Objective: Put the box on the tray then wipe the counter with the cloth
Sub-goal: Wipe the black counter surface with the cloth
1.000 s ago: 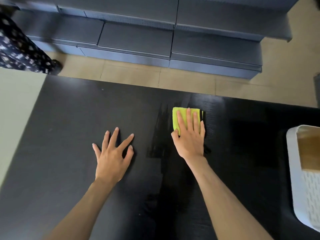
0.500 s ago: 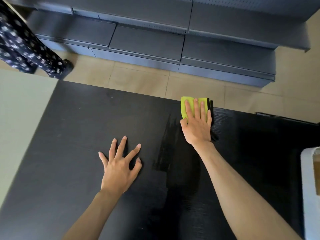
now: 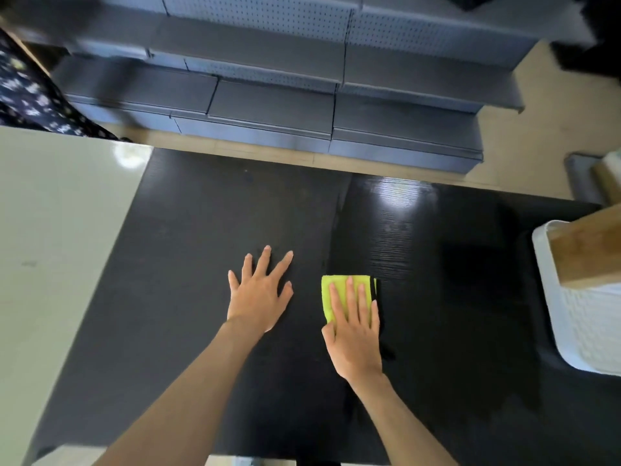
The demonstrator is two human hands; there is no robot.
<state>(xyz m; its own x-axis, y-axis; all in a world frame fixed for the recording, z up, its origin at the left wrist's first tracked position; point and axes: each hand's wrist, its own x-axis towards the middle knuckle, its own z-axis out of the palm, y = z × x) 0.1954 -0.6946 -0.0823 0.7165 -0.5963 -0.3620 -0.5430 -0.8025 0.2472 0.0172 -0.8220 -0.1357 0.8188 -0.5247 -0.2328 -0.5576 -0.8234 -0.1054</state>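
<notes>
A folded yellow-green cloth (image 3: 329, 290) lies flat on the black counter (image 3: 201, 230). My right hand (image 3: 354, 331) presses down on it with fingers straight. To its left, my left hand (image 3: 260, 294) rests flat on the counter, fingers spread, holding nothing. At the right edge stands a white tray (image 3: 551, 297) with a brown cardboard box (image 3: 588, 250) in it, partly cut off by the frame. The counter right of the cloth looks darker and shinier than the duller left part.
A pale cream surface (image 3: 57, 247) adjoins the counter on the left. Grey metal shelving (image 3: 268, 95) stands beyond the far edge, across a strip of beige floor. A person in dark floral fabric (image 3: 30, 95) is at the top left.
My right hand has drawn the cloth back from the counter's far edge toward me. The view has tilted, and more of the tray and box shows. My left hand stays flat.
</notes>
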